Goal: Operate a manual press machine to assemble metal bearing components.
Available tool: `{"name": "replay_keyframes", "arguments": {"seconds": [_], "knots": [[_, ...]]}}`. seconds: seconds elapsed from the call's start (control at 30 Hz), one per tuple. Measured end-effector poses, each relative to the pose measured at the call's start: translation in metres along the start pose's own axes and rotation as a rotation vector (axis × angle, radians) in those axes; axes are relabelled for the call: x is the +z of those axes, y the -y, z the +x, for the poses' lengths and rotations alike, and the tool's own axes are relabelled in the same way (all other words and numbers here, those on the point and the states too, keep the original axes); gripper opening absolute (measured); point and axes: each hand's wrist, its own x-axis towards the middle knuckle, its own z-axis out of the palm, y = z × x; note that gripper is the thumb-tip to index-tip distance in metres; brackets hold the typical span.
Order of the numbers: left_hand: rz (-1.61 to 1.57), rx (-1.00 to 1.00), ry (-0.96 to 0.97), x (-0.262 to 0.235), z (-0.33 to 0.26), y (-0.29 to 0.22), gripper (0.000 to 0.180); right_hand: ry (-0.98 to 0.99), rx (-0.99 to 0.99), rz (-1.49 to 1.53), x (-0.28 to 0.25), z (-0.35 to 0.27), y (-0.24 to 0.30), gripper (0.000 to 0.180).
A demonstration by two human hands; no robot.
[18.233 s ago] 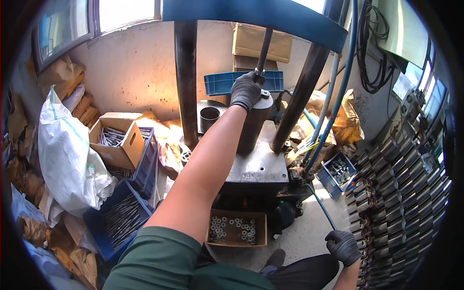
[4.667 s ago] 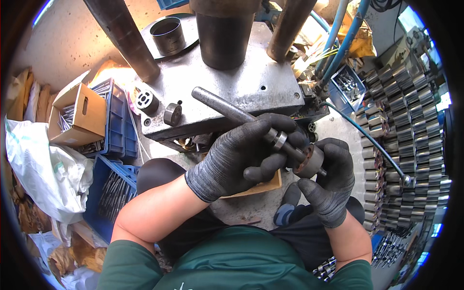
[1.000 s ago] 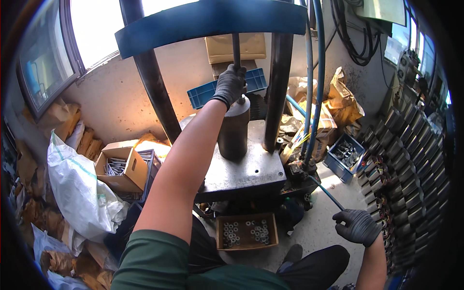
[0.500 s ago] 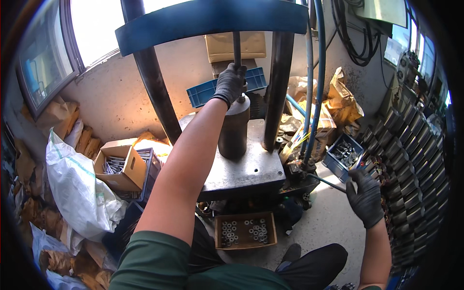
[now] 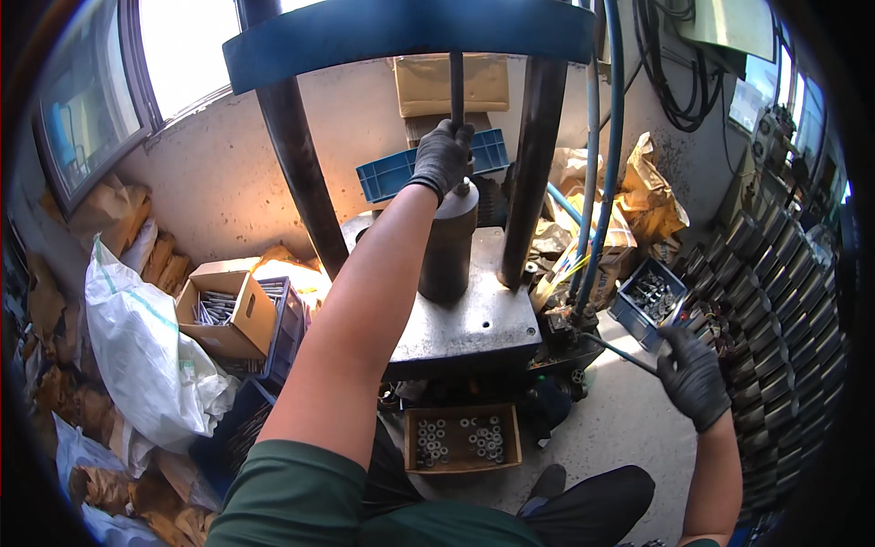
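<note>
My left hand (image 5: 443, 157), in a dark grey glove, is closed round an upright dark metal rod (image 5: 457, 87) below the press's blue crossbeam (image 5: 410, 38). Right under that hand, a thick dark steel cylinder (image 5: 447, 251) stands upright on the press's metal bed (image 5: 465, 337). At the right, my gloved right hand (image 5: 694, 378) has its fingers curled at the end of a thin lever (image 5: 622, 354), which comes out of the valve unit beside the press. The grip on the rod is partly hidden by the back of my left hand.
Two dark press columns (image 5: 301, 173) flank the work. Below the bed sits a wooden box (image 5: 463, 465) of metal rings. A blue crate (image 5: 649, 301) of small parts and stacked metal cylinders (image 5: 775, 346) are at right; a cardboard box (image 5: 223, 314) of rods and a white sack (image 5: 146, 346) at left.
My right hand and the lever's end have dropped slightly. My left hand keeps its hold on the rod. The whole view has shifted a little.
</note>
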Motion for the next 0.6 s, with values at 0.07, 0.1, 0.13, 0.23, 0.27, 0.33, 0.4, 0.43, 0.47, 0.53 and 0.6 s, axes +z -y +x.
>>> {"name": "replay_keyframes", "arguments": {"seconds": [0.07,0.1,0.13,0.23,0.27,0.33,0.4,0.43,0.47,0.53,0.6], "knots": [[0.007,-0.012,-0.014,-0.01,0.001,0.003,0.035,0.641,0.038,0.159,0.012,-0.049,0.001,0.034],[0.014,-0.012,-0.019,-0.012,0.002,0.002,0.035,0.796,0.063,0.13,0.022,-0.066,0.005,0.035],[-0.022,-0.009,0.015,0.01,0.005,0.002,0.035,0.851,0.083,0.0,0.021,-0.09,0.006,0.036],[-0.021,-0.013,0.027,0.014,0.002,-0.003,0.035,0.877,0.057,-0.051,0.027,-0.103,-0.002,0.034],[-0.036,-0.014,0.039,0.021,0.0,-0.007,0.035,0.878,0.074,-0.055,0.021,-0.104,0.0,0.034],[0.025,-0.015,0.002,-0.001,-0.004,-0.005,0.035,0.753,0.094,0.053,0.025,-0.081,0.004,0.033],[0.028,-0.008,-0.002,-0.002,-0.006,-0.007,0.036,0.678,0.103,0.09,0.018,-0.07,0.007,0.032],[0.029,-0.014,-0.003,-0.003,-0.007,-0.008,0.036,0.604,0.106,0.131,0.015,-0.065,0.008,0.031],[0.027,-0.02,-0.002,-0.003,-0.007,-0.007,0.036,0.589,0.128,0.118,0.009,-0.059,0.013,0.032],[0.025,-0.02,-0.004,-0.003,-0.005,-0.004,0.036,0.55,0.115,0.135,0.011,-0.057,0.012,0.032],[0.034,-0.022,-0.015,-0.011,-0.003,0.0,0.036,0.511,0.09,0.16,0.019,-0.056,0.006,0.032]]}}
